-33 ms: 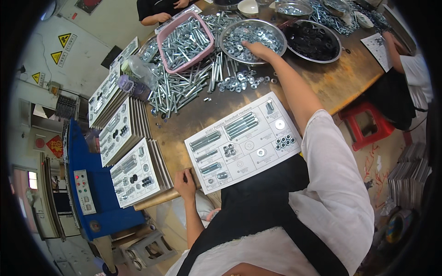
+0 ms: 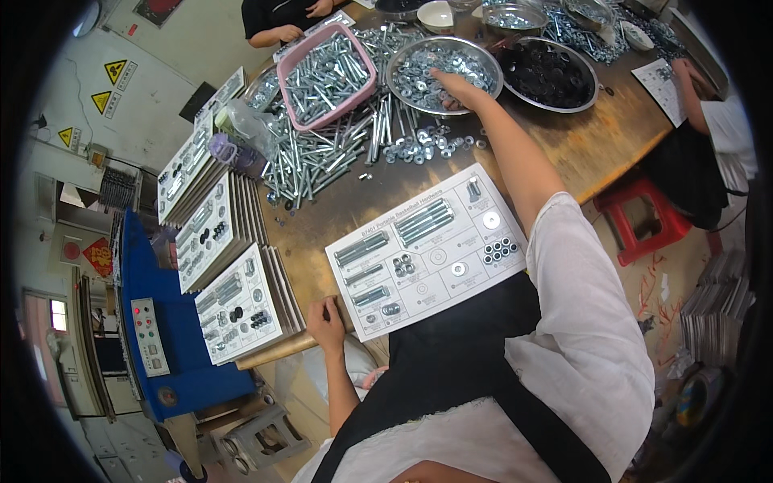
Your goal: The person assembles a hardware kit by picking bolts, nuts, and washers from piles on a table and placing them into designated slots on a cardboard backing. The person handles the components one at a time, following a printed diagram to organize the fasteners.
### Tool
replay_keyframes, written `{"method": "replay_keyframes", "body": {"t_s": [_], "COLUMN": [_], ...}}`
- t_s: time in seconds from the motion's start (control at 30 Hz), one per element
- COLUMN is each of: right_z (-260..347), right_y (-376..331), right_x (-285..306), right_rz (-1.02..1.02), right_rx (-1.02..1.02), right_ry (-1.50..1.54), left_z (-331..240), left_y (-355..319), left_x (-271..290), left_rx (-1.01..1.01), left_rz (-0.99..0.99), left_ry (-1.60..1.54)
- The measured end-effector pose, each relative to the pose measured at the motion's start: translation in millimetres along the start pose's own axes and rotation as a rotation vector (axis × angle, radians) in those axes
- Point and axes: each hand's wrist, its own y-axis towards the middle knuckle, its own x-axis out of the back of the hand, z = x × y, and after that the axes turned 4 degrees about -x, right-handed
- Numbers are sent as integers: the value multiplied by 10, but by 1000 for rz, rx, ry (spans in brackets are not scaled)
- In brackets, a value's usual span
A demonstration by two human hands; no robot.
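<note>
My right hand (image 2: 463, 90) reaches into a round metal bowl (image 2: 392, 90) of shiny washers (image 2: 423, 64). Its finger and thumb look apart among the washers; the other fingers are partly hidden. My left hand (image 2: 325, 324) is curled closed at the table's front edge, beside the lower left corner of a printed hardware card (image 2: 419, 302); whether it holds anything is hidden. Lying before me, the card has bolts (image 2: 423, 222), a group of dark-ringed nuts (image 2: 500, 250), a few spacers (image 2: 403, 265) and single washers fixed on it. Some printed outlines on it are bare.
Loose bolts (image 2: 322, 157) are heaped around a pink basket (image 2: 302, 121) of bolts. A bowl of black washers (image 2: 547, 72) sits to its right. Stacks of filled cards (image 2: 237, 306) line the left. A red stool (image 2: 636, 225) and two co-workers are nearby.
My right hand's finger and thumb have spread apart among the washers. The whole view has shifted very slightly; my left hand and the card stay in place.
</note>
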Motion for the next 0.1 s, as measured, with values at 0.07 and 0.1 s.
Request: {"method": "replay_keyframes", "body": {"t_s": [0.07,0.1], "right_z": [-75,-198], "right_y": [257,531], "right_x": [48,333], "right_rz": [69,274], "right_rx": [-146,-226], "right_ry": [617,959], "left_z": [33,43], "left_y": [-29,-3], "left_x": [23,-28], "left_rx": [8,15], "left_rz": [-8,-1], "left_ry": [9,-11]}}
